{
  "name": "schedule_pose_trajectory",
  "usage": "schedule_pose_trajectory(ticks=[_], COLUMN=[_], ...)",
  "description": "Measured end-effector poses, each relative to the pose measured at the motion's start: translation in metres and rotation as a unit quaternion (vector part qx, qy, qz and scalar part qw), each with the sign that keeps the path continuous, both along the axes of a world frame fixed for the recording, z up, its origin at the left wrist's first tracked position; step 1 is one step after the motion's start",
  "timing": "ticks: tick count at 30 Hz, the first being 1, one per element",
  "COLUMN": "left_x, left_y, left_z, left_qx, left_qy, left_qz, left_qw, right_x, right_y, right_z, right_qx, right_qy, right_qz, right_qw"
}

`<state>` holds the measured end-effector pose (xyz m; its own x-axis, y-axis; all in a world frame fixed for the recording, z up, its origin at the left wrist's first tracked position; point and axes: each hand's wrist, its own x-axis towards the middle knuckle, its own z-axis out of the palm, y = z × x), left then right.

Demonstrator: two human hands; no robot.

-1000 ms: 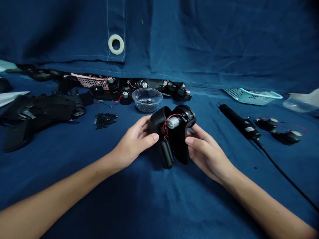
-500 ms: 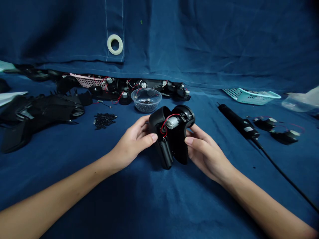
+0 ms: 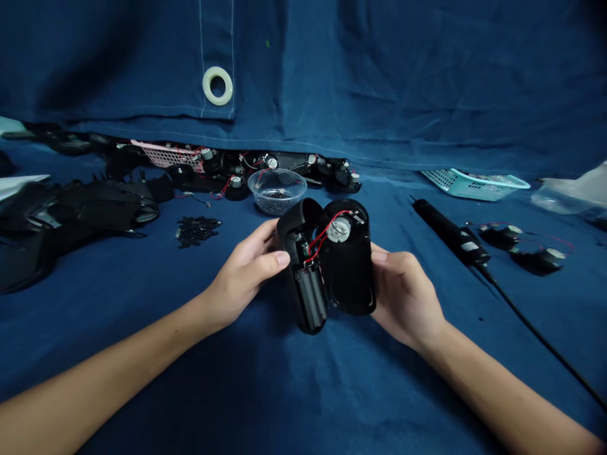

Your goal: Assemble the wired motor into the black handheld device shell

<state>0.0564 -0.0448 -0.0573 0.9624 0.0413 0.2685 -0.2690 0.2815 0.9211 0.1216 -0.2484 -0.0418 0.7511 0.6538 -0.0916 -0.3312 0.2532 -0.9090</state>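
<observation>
Both hands hold a black plastic casing split into two halves over the blue cloth. My left hand grips the left half, which carries a battery compartment and a small circuit board. My right hand cups the right half from behind, its fingers wrapped round the edge. A small silver motor sits at the top of the right half, and red wires run from it across to the left half.
A clear bowl of small dark screws stands just beyond the casing. Loose black parts and black shells lie left. A black electric screwdriver with cable, wired motor parts and a teal basket lie right.
The two halves have swung open wider and tilted toward me, showing the inside of the right half. My right hand has slid behind that half.
</observation>
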Motion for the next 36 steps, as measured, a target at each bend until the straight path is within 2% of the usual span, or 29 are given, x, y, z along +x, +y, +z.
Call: schedule_pose_trajectory(ticks=[5, 14, 18, 28, 36], left_x=[-0.0013, -0.0027, -0.0019, -0.0033, -0.0022], left_y=[-0.0017, -0.0013, -0.0012, -0.0006, -0.0012], left_z=[0.0012, 0.0000, -0.0001, 0.0002, 0.0002], left_qx=[-0.040, -0.068, -0.071, -0.052, -0.067], left_qy=[0.000, 0.000, 0.006, 0.020, 0.028], left_qz=[-0.063, -0.093, -0.092, -0.075, -0.069], left_qw=[0.997, 0.993, 0.993, 0.996, 0.995], right_x=[0.0003, 0.0012, 0.0006, 0.0015, 0.0014], right_y=[0.0021, 0.0030, 0.0022, 0.0004, 0.0009], right_z=[0.0020, 0.0001, 0.0004, -0.0007, -0.0003], right_qx=[0.026, 0.031, 0.043, 0.007, -0.005], right_qy=[0.027, 0.014, 0.011, 0.013, 0.014], right_qz=[0.024, 0.027, 0.032, 0.019, 0.003], right_qw=[0.999, 0.999, 0.999, 1.000, 1.000])
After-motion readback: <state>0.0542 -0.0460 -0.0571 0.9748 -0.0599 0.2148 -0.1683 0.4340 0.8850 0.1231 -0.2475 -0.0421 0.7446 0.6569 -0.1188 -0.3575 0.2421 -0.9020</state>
